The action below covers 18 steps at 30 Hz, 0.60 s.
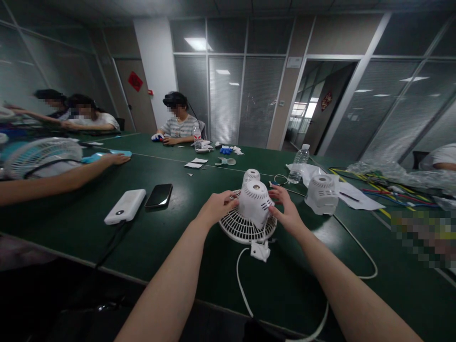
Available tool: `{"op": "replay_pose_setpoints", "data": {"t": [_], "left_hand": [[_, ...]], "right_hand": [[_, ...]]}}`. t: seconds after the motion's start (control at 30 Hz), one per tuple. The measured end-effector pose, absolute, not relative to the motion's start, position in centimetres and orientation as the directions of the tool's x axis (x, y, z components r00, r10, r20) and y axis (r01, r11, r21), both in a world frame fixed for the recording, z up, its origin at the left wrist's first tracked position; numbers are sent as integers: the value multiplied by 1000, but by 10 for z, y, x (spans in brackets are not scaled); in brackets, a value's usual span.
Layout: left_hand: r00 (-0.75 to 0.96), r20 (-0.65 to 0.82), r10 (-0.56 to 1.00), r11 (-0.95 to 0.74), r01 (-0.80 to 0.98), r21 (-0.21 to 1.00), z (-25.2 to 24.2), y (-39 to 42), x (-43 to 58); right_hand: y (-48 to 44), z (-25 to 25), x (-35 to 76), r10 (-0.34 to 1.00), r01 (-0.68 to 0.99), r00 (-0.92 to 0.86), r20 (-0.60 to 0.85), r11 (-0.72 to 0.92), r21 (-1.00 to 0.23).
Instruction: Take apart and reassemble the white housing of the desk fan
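Observation:
A white fan motor housing (253,202) with vent slots rests on a round white fan grille (240,230) on the green table. My left hand (218,207) is at the housing's left side, fingers curved toward it, and my right hand (285,209) is at its right side with fingertips at the surface. Both hands hold the housing between them. Just below the grille sits a small white part (260,251) with a cable. Behind the housing stands another white vented piece (251,175).
Another white housing (322,194) and a plastic bottle (298,164) stand to the right, near paper and coloured wires. A phone (159,195) and a white power bank (125,206) lie left. Another person's arm (71,175) reaches in; people sit across the table.

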<state>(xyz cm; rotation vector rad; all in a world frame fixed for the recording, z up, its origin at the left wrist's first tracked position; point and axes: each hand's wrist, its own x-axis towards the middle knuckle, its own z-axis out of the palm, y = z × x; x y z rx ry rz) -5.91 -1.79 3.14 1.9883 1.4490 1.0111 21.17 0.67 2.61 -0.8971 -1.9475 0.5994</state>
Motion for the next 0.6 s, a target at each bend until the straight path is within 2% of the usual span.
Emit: {"op": "replay_pose_setpoints", "data": {"t": [0.17,0.37,0.53,0.6], "left_hand": [[196,309,931,-366,507,780,26,-16,-54],[265,272,925,-359,375,854,21,-12,-51],[114,406,907,-400,539,742,27,-16,-48],[103,450,887,-421,579,698,30,-18,-47]], "right_hand": [[5,31,215,802,466,-317,506,596,-654],[10,26,221,855,569,-449,261,498,-654],[14,18,223,862,478,-465,200,435,-763],[14,17,222,862,455,-471,189,421,-785]]}}
